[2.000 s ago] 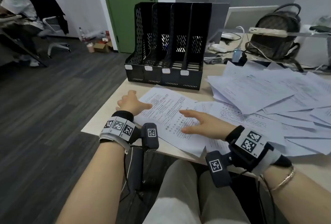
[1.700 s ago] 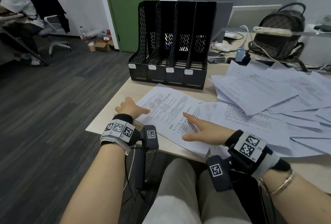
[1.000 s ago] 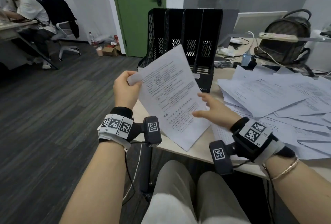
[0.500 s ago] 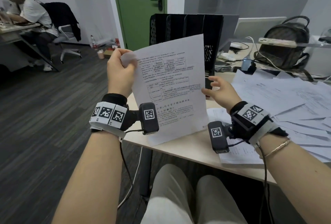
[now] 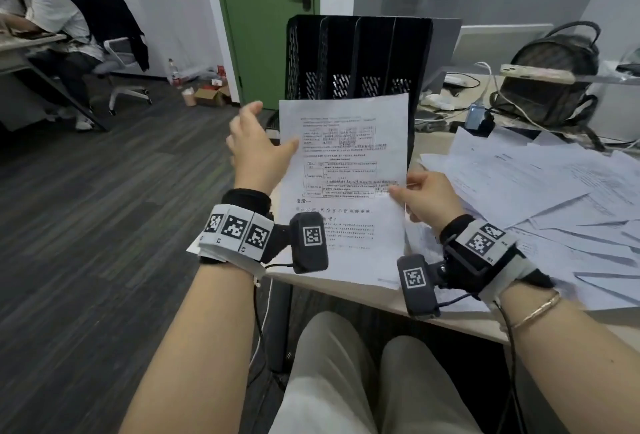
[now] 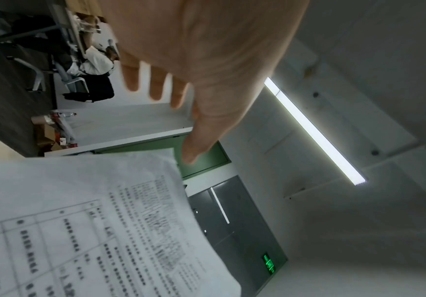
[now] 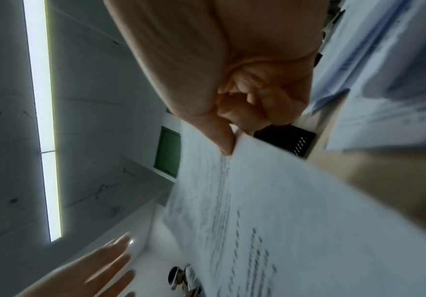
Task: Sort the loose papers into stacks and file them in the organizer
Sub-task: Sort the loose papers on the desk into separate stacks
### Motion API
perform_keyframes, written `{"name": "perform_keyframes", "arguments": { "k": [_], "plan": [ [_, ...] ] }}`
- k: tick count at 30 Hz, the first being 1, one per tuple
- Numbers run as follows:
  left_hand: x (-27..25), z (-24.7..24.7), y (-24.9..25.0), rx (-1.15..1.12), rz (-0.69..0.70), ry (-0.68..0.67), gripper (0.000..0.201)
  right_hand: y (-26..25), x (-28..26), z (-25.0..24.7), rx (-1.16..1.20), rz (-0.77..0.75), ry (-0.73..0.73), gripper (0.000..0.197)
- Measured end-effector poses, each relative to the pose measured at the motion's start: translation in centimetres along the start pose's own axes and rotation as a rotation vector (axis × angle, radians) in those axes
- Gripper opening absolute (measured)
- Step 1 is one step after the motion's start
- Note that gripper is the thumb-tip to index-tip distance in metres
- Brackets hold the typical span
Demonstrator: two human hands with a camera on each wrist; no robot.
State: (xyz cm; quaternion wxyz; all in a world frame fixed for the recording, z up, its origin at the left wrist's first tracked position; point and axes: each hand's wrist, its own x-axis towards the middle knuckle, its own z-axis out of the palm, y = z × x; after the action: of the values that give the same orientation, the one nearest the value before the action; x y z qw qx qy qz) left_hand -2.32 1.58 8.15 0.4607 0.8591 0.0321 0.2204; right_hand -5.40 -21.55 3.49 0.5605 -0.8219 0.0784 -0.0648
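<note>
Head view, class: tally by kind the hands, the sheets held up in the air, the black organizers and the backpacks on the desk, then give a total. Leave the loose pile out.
Hands: 2, the left hand and the right hand
Sheet held up: 1
Organizer, black: 1
Backpack: 1
Total: 5

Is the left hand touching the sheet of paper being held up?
Apart. In the left wrist view, the left hand is spread open, with background showing between its fingertips and the sheet; only the right hand pinches it.
</note>
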Motion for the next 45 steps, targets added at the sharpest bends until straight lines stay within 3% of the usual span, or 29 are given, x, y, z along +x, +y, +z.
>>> {"name": "perform_keyframes", "arguments": {
  "k": [9, 12, 14, 18, 22, 28, 35, 39, 45],
  "plan": [
    [-1.9, 2.8, -3.4, 0.315, -0.213, -0.556, 0.077, 1.1, -1.2, 3.6, -0.055, 0.116, -0.156, 0.024],
    [-2.3, 3.4, -5.0, 0.392, -0.274, -0.638, 0.079, 1.1, -1.5, 4.8, -0.024, 0.151, -0.213, 0.029],
    [-2.5, 3.8, -5.8, 0.46, -0.302, -0.671, 0.082, 1.2, -1.5, 5.2, -0.025, 0.168, -0.237, 0.042],
    [-2.4, 4.2, -7.3, 0.56, -0.336, -0.709, 0.087, 1.8, -1.2, 5.4, -0.271, 0.061, -0.266, 0.07],
    [-2.1, 4.0, -7.8, 0.617, -0.33, -0.694, 0.087, 2.2, -1.1, 6.0, -0.443, -0.052, -0.424, 0.054],
    [-1.6, 3.4, -8.3, 0.667, -0.327, -0.674, 0.091, 2.4, -1.5, 7.3, -0.638, -0.088, -0.608, 0.058],
    [-1.5, 3.4, -6.3, 0.584, -0.281, -0.63, 0.095, 0.6, -2.0, 3.9, -0.47, -0.184, -0.462, 0.052],
    [-2.0, 4.8, -2.6, 0.44, -0.128, -0.598, 0.089, -0.5, -2.5, 0.1, -0.442, -0.235, -0.379, 0.044],
    [-3.4, 8.2, 2.6, 0.233, 0.034, -0.636, 0.088, 0.1, -2.8, -6.0, -0.439, -0.163, -0.256, 0.04]
  ]
}}
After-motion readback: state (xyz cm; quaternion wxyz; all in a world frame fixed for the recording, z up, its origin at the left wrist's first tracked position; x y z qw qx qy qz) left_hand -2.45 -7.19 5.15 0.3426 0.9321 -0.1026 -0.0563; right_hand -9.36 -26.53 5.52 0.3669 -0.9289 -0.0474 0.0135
